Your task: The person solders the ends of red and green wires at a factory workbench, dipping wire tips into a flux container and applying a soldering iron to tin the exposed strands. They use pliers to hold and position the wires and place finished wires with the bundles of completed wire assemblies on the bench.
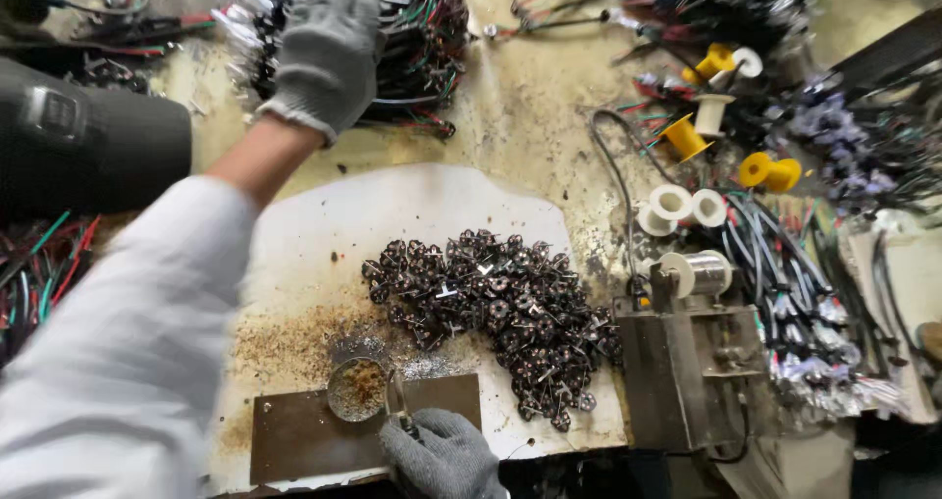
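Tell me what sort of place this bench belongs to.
Probably a small electronics assembly or soldering workshop. A heap of small dark metal parts lies on a stained worktable, bundles of coloured wires lie at the back, and yellow and white spools sit near a small metal machine.

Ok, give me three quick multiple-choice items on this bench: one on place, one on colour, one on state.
1. Where is the left hand?
A. on the wire bundle at the far edge
B. on the metal block
C. in the small cup

2. What colour are the empty spools at the right?
A. all blue
B. yellow and white
C. all black

3. What is the right hand doing?
A. lying flat and open
B. out of view
C. closed on a thin tool by the cup

Answers: 1 A, the gloved hand reaches up onto the wires. 2 B, both colours show. 3 C, the fingers wrap around the tool.
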